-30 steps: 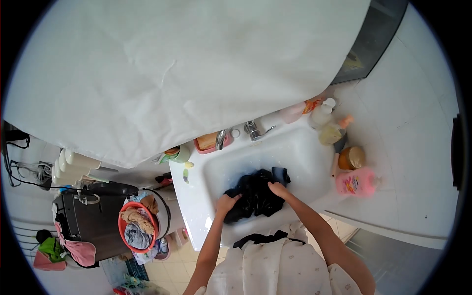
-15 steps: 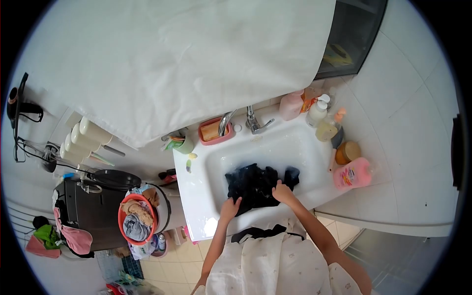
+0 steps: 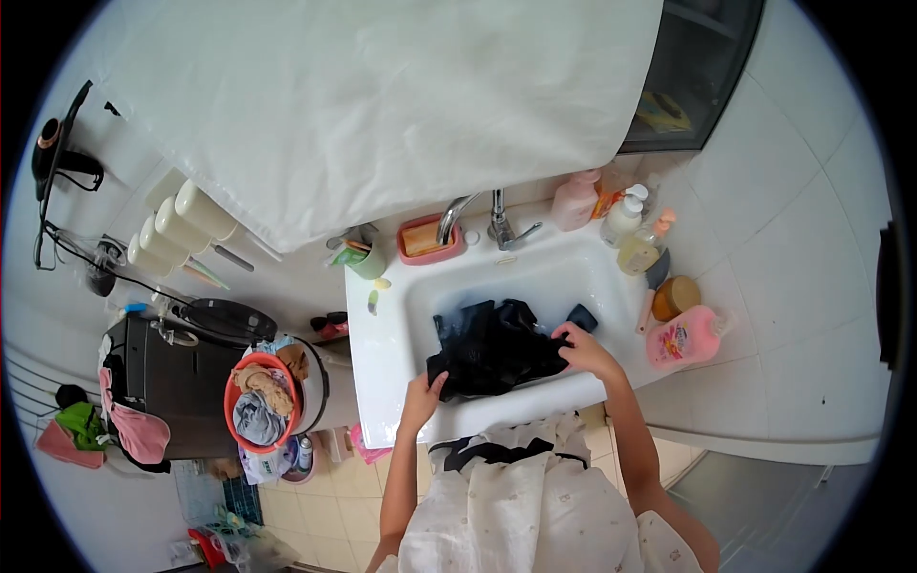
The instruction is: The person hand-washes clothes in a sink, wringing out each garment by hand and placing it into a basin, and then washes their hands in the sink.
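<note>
A wet black garment (image 3: 499, 349) lies bunched in the white sink (image 3: 413, 334), partly in bluish, cloudy water. My left hand (image 3: 421, 395) pinches its left edge close to the sink's front rim. At the right, my right hand (image 3: 585, 350) grips the garment's other side between thumb and fingers. The cloth spreads between both hands, and a dark piece of it (image 3: 582, 318) pokes up beyond my right hand. Behind the garment stands the chrome faucet (image 3: 500, 224). What kind of garment it is cannot be made out.
A pink soap dish (image 3: 430, 250) and a green cup (image 3: 366, 261) stand on the left ledge. Along the right are a white pump bottle (image 3: 623, 218), a brown jar (image 3: 676, 298) and a pink bottle (image 3: 684, 338). An orange basket of clothes (image 3: 232, 406) is at the left.
My hands have moved apart, the left one leftward and the right one rightward and up. The black garment is now spread wider and lifted more between them. The view has shifted slightly.
</note>
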Demonstrator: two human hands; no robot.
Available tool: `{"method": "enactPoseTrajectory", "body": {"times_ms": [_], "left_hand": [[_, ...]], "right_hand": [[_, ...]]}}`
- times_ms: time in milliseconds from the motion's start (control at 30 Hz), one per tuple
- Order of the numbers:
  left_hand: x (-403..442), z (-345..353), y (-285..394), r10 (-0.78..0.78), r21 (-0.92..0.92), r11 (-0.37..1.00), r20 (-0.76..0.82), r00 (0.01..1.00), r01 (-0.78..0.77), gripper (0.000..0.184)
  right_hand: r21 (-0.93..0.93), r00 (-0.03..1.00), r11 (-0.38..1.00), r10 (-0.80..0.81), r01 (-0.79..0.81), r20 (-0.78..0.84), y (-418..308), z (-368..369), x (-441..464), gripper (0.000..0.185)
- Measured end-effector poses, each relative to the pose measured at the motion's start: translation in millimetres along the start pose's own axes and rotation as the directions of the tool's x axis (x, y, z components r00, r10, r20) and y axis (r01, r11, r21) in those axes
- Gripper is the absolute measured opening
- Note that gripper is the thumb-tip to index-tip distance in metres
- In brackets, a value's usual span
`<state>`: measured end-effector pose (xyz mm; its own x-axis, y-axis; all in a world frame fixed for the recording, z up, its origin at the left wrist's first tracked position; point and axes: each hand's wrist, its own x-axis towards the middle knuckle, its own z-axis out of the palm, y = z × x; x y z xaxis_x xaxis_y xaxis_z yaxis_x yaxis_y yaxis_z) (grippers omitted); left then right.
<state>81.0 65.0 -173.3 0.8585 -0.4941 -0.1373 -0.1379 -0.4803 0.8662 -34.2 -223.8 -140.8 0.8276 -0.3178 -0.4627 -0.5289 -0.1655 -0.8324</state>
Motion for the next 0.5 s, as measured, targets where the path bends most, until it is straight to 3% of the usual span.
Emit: {"method": "enactPoseTrajectory", "body": {"times_ms": [100,200,333,400,467,500], "left_hand": [[-7,-23,36,-0.032,-0.065,0.997,-0.025,0.999,0.030,0.028],[-13,-41,60,-0.032,-0.226,0.974,-0.036,0.999,0.023,0.027],[-15,-52,89,-0.013,-0.239,0.971,-0.020,1.000,0.007,0.025],[-7,-47,87,-0.013,-0.241,0.970,0.009,1.000,0.015,0.025],[10,-34,65,0.041,-0.157,0.987,0.044,0.998,-0.033,0.025],[18,-29,61,0.039,-0.065,0.997,0.040,0.998,-0.036,0.024]], "right_hand": [[0.297,0.990,0.951,-0.115,0.084,0.086,-35,-14,-22,0.028],[0.428,0.975,0.887,-0.216,0.172,0.056,-51,-28,-32,0.025],[0.398,0.968,0.894,-0.245,0.204,0.054,-71,-43,-37,0.024],[0.402,0.975,0.902,-0.206,0.157,0.082,-66,-42,-23,0.023],[0.352,0.986,0.936,-0.040,-0.019,0.161,-48,-36,5,0.025],[0.351,0.986,0.936,-0.037,-0.022,0.160,-39,-30,18,0.025]]}}
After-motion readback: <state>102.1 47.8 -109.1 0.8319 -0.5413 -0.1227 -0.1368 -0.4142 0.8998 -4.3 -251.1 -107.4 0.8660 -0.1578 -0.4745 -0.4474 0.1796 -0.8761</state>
